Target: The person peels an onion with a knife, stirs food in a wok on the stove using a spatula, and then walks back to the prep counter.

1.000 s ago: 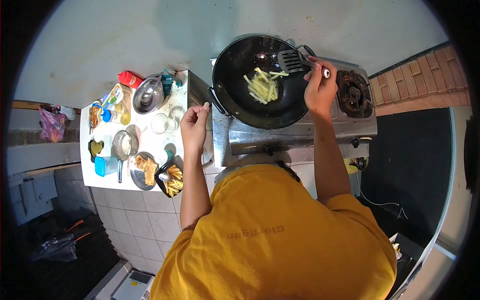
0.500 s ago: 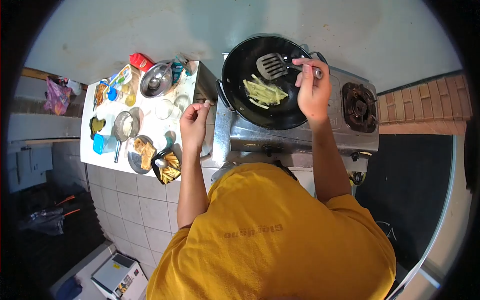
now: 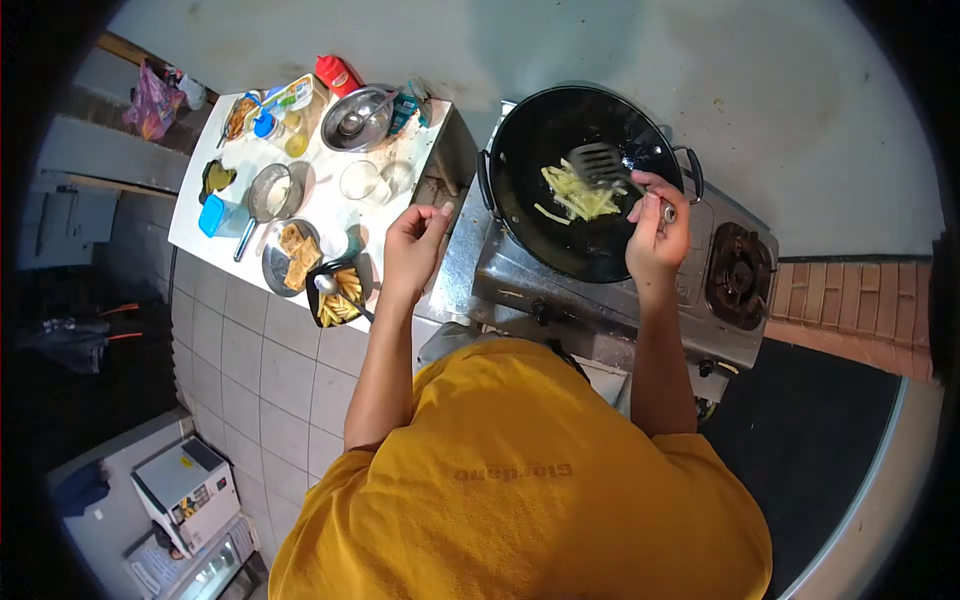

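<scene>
My right hand [image 3: 660, 240] is closed round the handle of a slotted spatula [image 3: 597, 163]. The spatula's dark blade rests against a heap of pale potato sticks [image 3: 583, 200] in a black two-handled wok [image 3: 530, 130]. Oil glistens on the wok's bottom, and the wok sits on the left burner of a steel gas stove [image 3: 505, 285]. Left of the wok, above the gap between stove and table, my left hand [image 3: 416, 245] is raised with fingers curled and thumb against them; nothing shows in it.
On the white table [image 3: 330, 215] are a steel bowl [image 3: 357, 118], a small saucepan [image 3: 275, 190], a plate of fried pieces [image 3: 298, 255], a black dish of fries [image 3: 340, 300], a red bottle [image 3: 337, 74] and glasses. At right is a second burner [image 3: 741, 275].
My right hand has lowered the spatula onto the potato sticks, which are now more bunched and stirred about. My left hand keeps its curled pose. The whole view has shifted and tilted.
</scene>
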Motion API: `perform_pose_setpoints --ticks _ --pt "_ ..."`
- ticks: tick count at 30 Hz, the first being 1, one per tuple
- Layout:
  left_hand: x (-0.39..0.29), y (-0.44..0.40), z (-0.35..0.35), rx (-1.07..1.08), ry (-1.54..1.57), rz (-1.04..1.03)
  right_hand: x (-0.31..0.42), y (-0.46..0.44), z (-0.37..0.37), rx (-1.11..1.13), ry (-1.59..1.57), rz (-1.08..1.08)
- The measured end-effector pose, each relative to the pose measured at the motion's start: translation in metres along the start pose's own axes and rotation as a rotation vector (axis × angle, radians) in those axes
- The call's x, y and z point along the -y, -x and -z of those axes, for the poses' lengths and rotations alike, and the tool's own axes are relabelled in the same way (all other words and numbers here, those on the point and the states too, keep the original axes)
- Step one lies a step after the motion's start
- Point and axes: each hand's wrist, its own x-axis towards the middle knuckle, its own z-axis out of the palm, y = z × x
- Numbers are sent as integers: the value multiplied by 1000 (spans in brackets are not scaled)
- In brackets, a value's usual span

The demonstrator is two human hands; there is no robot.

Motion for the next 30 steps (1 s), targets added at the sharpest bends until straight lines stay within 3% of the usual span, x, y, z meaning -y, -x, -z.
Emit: perform_pose_setpoints --ticks 3,4,9,13,15,17,20,23,30 --pt "1 4 1 -17 -36 14 4 -4 7 -140 -21 -80" --pt "2 5 1 -24 -41 0 7 -7 11 -147 -165 -122" --pt "-5 12 -3 -51 -30 21 3 1 13 -17 -19 -46" --pt "-9 17 -2 -28 -29 85 9 -8 17 -150 -176 -104" --pt "-9 16 -2 -16 -35 96 12 -11 18 -50 -147 -190" --pt "-11 15 -3 -17 -57 90 11 -11 16 19 -63 -123" --pt "-7 11 -1 -1 -42 57 14 -9 14 -103 -160 -180" --pt "-10 9 -3 -15 -62 8 10 -1 10 -36 -204 -242" --pt "-5 -1 2 -7 -18 -29 12 6 4 -144 -101 -268"
